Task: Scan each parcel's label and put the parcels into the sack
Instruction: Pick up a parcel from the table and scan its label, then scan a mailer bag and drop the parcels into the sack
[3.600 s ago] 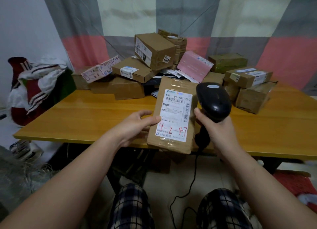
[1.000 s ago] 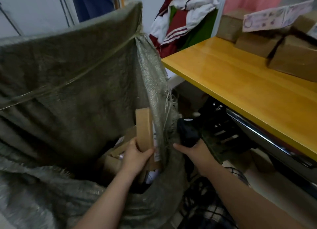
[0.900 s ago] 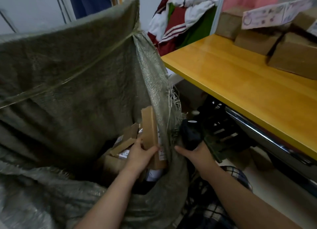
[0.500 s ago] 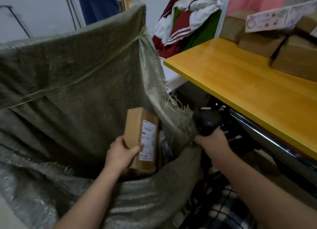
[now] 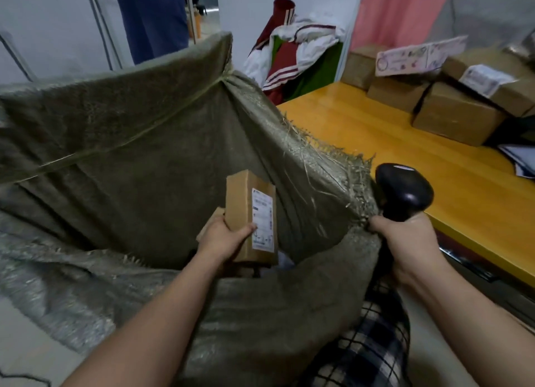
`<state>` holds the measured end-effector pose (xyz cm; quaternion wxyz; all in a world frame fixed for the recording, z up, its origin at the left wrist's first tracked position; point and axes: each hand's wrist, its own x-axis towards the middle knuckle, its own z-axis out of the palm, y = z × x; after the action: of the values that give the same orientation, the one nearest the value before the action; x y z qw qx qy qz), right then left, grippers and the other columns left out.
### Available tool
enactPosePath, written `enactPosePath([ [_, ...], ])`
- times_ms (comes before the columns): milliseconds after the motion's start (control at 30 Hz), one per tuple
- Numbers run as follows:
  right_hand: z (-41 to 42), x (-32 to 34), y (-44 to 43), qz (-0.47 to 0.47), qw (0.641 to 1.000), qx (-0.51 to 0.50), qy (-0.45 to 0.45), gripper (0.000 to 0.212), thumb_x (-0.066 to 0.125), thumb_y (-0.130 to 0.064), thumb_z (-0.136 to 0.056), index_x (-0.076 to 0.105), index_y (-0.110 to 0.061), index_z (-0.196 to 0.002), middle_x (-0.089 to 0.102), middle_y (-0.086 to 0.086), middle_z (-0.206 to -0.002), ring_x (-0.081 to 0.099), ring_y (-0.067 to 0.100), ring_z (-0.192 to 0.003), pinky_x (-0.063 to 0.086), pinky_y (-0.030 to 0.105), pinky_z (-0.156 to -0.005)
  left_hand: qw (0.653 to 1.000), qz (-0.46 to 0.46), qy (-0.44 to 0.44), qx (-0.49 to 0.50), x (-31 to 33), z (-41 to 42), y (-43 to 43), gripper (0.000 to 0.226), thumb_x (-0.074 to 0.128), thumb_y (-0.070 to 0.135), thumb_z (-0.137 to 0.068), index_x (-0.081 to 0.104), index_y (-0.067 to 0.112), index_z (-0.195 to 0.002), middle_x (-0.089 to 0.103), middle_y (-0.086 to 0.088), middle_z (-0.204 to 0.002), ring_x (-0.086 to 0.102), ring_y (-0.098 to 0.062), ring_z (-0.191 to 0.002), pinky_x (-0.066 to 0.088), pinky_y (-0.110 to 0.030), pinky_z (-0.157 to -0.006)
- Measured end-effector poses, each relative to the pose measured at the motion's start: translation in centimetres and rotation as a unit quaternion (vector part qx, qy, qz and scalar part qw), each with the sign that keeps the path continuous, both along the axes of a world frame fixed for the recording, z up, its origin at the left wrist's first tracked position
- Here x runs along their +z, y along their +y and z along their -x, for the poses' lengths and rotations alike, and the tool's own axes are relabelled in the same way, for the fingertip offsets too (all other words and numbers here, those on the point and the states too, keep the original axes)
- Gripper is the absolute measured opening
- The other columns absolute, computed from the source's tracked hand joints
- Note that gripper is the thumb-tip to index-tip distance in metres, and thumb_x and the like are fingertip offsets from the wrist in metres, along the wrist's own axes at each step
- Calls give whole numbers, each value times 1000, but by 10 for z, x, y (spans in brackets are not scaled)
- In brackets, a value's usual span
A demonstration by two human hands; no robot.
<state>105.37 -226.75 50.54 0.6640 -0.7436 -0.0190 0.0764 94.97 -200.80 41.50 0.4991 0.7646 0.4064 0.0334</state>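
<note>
At frame centre the left hand (image 5: 223, 239) gripped a parcel (image 5: 246, 210) upright inside the open sack (image 5: 130, 155), thumb on its white label (image 5: 263, 212). At centre right the right hand (image 5: 405, 241) was curled round the scanner (image 5: 405, 189) and pinched the sack's frayed rim. Best to lower the parcel deep and lay it flat before letting go — rim held wide, clear of loose strands. Beneath it the sack's contents were mostly hidden — only a cardboard corner (image 5: 213, 215) and a pale scrap (image 5: 285, 263) showed.

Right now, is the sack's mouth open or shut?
Open: the right hand, also gripping the scanner, holds the sack by its frayed rim, and the left hand holds a parcel inside the gap.
</note>
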Motion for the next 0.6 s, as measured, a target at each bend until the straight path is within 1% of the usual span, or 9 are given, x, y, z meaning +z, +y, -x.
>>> enactPosePath([
  [67, 1, 1, 1, 5, 1000, 2, -17, 31, 62, 13, -73, 57, -17, -69, 58, 5, -66, 57, 21, -68, 44, 34, -65, 999, -8, 20, -24, -5, -7, -5, 69, 70, 57, -76, 46, 17, -127, 62, -4, -116, 60, -23, -102, 51, -41, -88],
  [133, 3, 1, 0, 12, 999, 2, -31, 30, 62, 13, -75, 60, -17, -76, 62, 4, -72, 59, 22, -71, 46, 33, -67, 994, -70, 61, -57, -8, -12, -8, 70, 63, 62, -79, 47, 16, -130, 61, -5, -117, 58, -24, -104, 47, -33, -81],
  [167, 3, 1, -1, 16, 999, 4, -41, 31, 62, 13, -75, 62, -17, -81, 65, 1, -74, 61, 22, -72, 48, 32, -68, 990, -107, 72, -64, -8, -14, -8, 71, 59, 64, -81, 48, 14, -131, 60, -6, -121, 57, -25, -107, 45, -32, -80],
  [200, 2, -1, -1, 25, 998, 8, -53, 33, 63, 13, -75, 64, -17, -88, 66, -2, -76, 63, 20, -74, 49, 30, -69, 986, -137, 70, -65, -8, -16, -9, 70, 56, 63, -83, 49, 13, -132, 57, -8, -125, 55, -27, -113, 44, -32, -84],
  [300, -1, -8, -4, 88, 993, 20, -80, 38, 67, 10, -75, 63, -10, -107, 67, -1, -87, 64, 20, -83, 48, 28, -71, 981, -188, 5, -54, 7, -20, -14, 64, 56, 53, -89, 47, 11, -136, 50, -13, -133, 45, -31, -124, 39, -36, -98],
  [367, -4, -15, -6, 145, 985, 31, -86, 44, 70, 4, -75, 61, -8, -117, 67, 4, -96, 63, 23, -89, 48, 31, -76, 970, -228, -63, -63, 22, -22, -20, 53, 59, 42, -90, 50, 12, -133, 51, -12, -131, 43, -28, -124, 35, -33, -100],
  [433, -5, -21, -8, 176, 980, 44, -85, 50, 72, -2, -77, 57, -11, -123, 64, 3, -101, 61, 22, -94, 47, 32, -79, 954, -264, -119, -83, 40, -23, -30, 46, 58, 36, -91, 52, 15, -130, 51, -7, -129, 41, -24, -124, 34, -31, -101],
  [533, -3, -23, -13, 162, 982, 31, -87, 45, 76, -13, -80, 58, -12, -121, 66, 1, -101, 61, 19, -95, 48, 31, -79, 925, -317, -164, -130, 67, -32, -49, 43, 57, 37, -91, 51, 19, -130, 51, -1, -128, 41, -20, -123, 34, -33, -102],
  [600, -5, -14, -23, 154, 982, 11, -108, 27, 76, -21, -80, 64, -13, -103, 68, 1, -89, 64, 13, -84, 46, 23, -69, 912, -329, -178, -166, 84, -44, -65, 44, 56, 38, -91, 50, 20, -131, 51, 1, -128, 41, -18, -123, 34, -33, -102],
])
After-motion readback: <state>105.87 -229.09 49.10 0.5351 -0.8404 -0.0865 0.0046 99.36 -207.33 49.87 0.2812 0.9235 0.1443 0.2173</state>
